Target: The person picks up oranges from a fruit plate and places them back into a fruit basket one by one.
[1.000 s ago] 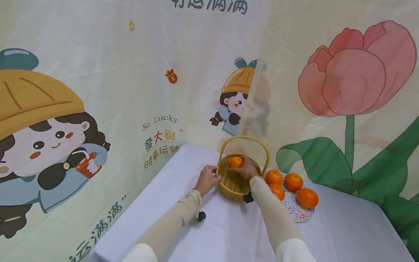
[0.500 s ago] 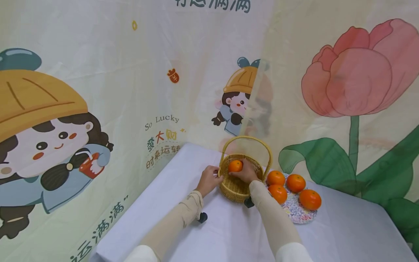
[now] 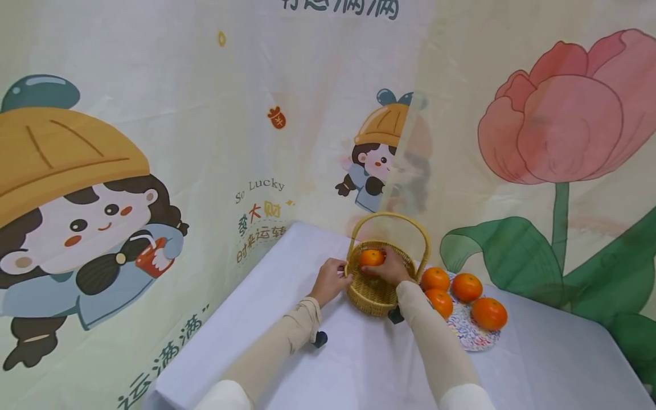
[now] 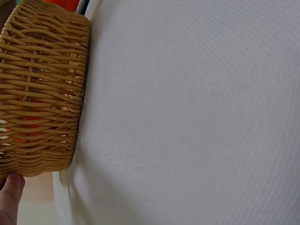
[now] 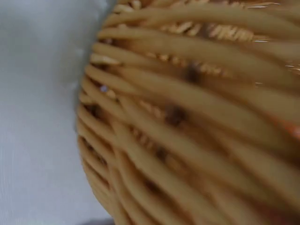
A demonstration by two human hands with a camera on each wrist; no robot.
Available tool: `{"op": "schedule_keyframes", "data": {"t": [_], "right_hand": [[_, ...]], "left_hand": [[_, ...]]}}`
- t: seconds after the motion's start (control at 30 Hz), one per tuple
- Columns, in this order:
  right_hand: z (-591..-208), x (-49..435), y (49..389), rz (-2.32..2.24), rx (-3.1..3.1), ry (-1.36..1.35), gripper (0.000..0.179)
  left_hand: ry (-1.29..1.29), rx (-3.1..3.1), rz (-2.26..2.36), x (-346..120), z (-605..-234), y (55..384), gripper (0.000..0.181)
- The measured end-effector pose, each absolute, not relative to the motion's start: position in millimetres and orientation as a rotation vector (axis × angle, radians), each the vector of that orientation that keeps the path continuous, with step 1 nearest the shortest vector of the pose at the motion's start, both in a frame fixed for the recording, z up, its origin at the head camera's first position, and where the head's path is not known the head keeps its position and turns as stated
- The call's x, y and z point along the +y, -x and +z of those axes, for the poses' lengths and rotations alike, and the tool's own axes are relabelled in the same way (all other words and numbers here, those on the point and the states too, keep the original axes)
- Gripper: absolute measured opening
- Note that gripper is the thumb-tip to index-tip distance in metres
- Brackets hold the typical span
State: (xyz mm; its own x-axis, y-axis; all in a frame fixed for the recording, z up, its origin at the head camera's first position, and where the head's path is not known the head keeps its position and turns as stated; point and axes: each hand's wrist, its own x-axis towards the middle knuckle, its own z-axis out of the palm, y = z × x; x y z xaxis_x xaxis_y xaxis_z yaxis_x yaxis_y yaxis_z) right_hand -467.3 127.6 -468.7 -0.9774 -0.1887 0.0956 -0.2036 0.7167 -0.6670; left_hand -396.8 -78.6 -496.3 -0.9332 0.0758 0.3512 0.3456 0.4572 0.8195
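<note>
A woven wicker basket [image 3: 376, 302] with a tall hoop handle stands on the white-covered table. My left hand [image 3: 329, 282] pinches its left rim by the foot of the handle; in the left wrist view a fingertip [image 4: 11, 194] shows at the basket's edge. Inside the basket, my right hand [image 3: 393, 267] grips an orange [image 3: 371, 258] from its right side, near the back wall. The right wrist view is filled by blurred wicker weave [image 5: 164, 117], with that hand out of sight. Orange colour shows through gaps in the weave in the left wrist view.
Right of the basket lies a patterned plate [image 3: 476, 341] bearing several oranges [image 3: 489, 314], partly behind my right forearm. The white tablecloth [image 3: 353, 364] spreads in front. Printed cloth backdrops [image 3: 318, 142] hang close behind the table and along its left side.
The right hand has brought the orange slightly lower and a little left within the basket. My left hand keeps its grip on the rim. The head view has turned slightly left.
</note>
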Motion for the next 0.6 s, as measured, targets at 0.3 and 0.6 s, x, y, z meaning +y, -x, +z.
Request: {"op": "schedule_keyframes", "data": {"t": [0.3,0.6], "right_hand": [[-436,131,454,1.153,-2.820,-0.414,0.093],[-411,138,423,1.133,-2.716,-0.620,0.088]], "left_hand": [[0.363,-2.431,-1.489,-77,-496,398,0.041],[0.331,-2.450,-1.476,-74,-496,397,0.040]]}}
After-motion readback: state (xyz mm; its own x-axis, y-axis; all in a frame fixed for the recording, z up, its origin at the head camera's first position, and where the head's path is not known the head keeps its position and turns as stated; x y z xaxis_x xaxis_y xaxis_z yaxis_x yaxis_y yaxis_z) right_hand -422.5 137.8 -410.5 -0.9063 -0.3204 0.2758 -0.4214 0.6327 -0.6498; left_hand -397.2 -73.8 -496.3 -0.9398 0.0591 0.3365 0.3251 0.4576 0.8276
